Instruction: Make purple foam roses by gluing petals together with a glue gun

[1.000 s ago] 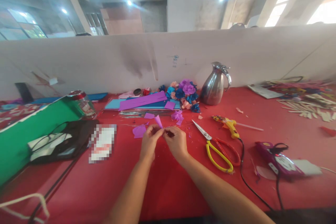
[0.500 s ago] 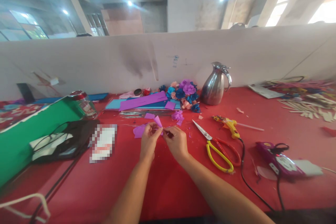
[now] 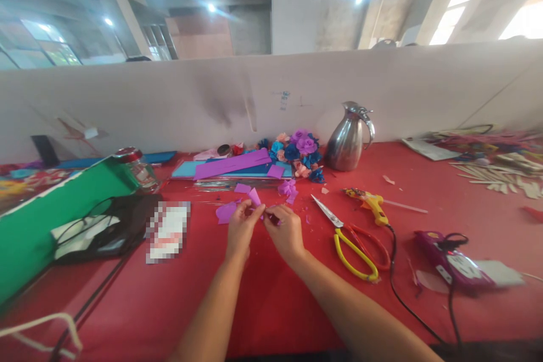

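Head view, nearest first: what are the hands doing over the bench (image 3: 271,305)?

Left hand (image 3: 240,232) has the folded purple piece (image 3: 254,197) pinched in its fingers, upright. The right hand (image 3: 289,232) meets it low down, fingers drawn together; I can't tell what they grip.

So which step is it?

Shaping or twisting that lower end, I'd judge.

And the next move calls for?

Light pressure and a steady left pinch, probably; it looks thin enough to crease.

Beyond that?

Scissors (image 3: 336,220) lie to the right, then the glue gun (image 3: 375,208); farther back, paper flowers (image 3: 305,144) sit beside the metal jug (image 3: 345,144).
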Demonstrator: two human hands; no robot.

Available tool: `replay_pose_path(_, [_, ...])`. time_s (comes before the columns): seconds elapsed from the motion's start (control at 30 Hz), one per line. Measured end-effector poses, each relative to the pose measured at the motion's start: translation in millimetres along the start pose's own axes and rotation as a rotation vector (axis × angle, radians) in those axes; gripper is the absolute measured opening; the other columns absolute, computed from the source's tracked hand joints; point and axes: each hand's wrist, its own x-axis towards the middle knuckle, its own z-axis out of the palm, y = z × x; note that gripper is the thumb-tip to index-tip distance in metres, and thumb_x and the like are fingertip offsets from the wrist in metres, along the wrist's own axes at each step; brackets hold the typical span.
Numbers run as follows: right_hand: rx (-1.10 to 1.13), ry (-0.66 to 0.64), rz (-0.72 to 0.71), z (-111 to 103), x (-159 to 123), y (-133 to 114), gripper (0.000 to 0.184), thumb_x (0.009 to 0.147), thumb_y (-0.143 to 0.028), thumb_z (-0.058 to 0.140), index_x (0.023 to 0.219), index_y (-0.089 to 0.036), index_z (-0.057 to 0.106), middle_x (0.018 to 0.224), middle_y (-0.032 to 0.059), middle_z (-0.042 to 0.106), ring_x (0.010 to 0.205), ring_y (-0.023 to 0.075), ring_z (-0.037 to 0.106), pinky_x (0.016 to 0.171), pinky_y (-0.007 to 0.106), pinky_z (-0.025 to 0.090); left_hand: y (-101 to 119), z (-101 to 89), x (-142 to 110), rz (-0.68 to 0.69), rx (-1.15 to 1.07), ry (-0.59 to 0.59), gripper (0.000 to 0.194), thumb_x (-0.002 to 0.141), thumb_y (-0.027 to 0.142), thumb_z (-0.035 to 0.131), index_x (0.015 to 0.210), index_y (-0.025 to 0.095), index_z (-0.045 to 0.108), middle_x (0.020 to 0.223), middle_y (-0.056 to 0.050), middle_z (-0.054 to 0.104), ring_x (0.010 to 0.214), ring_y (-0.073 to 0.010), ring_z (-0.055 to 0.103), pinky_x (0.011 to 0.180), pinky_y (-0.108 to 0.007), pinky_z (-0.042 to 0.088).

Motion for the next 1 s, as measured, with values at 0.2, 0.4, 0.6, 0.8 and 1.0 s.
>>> replay_pose_path(0.2, [-0.002,0.002,-0.012,-1.6,-0.3,-1.6,0.014,0.079,-0.016,0.055,0.074,-0.019,0.067,0.070,0.0035,0.064,0.064,0.0153,0.055,0.060,0.024,0.042,1.1,0.3,-3.9,-0.008,0.002,-0.093,0.032,0.060,0.032,0.077,0.088,0.018,0.069,0.079,-0.001,0.066,0.078,-0.0151,0.060,0.077,-0.027,0.046])
replay_pose_path(0.4, [0.156,0.037,-0.004,0.7,-1.8,-1.7,0.022,0.079,-0.014,0.052,0.090,-0.021,0.070,0.088,0.0055,0.070,0.082,0.0181,0.063,0.076,0.029,0.049,-1.2,-2.3,-2.8,-0.059,-0.018,-0.111,0.027,0.059,0.032,0.076,0.082,0.018,0.075,0.077,-0.005,0.073,0.079,-0.0211,0.065,0.077,-0.033,0.050])
replay_pose_path(0.6, [0.295,0.059,0.103,5.1,0.0,3.1,0.021,0.079,-0.019,0.051,0.088,-0.020,0.069,0.087,0.0048,0.072,0.078,0.0175,0.065,0.072,0.028,0.051,-1.1,-8.2,-1.1,0.220,0.187,-0.017,0.015,0.066,0.032,0.072,0.077,0.023,0.076,0.084,-0.004,0.074,0.085,-0.0224,0.066,0.084,-0.037,0.050])
replay_pose_path(0.8, [0.315,0.106,0.149,-0.6,4.6,3.2,0.019,0.073,-0.018,0.052,0.087,-0.017,0.065,0.079,0.0035,0.067,0.068,0.0147,0.060,0.064,0.025,0.048,-1.9,-10.5,-0.1,0.339,0.296,0.086,0.011,0.067,0.031,0.072,0.077,0.026,0.076,0.081,-0.003,0.073,0.082,-0.0219,0.065,0.084,-0.037,0.048])
replay_pose_path(1.0, [0.388,0.000,0.147,1.1,3.8,-0.7,0.020,0.074,-0.022,0.059,0.091,-0.018,0.066,0.082,0.0031,0.065,0.066,0.0133,0.057,0.060,0.024,0.047,-4.7,-8.3,-0.6,0.172,0.255,0.034,0.015,0.066,0.033,0.071,0.075,0.022,0.075,0.077,-0.004,0.072,0.077,-0.0219,0.064,0.077,-0.034,0.049])
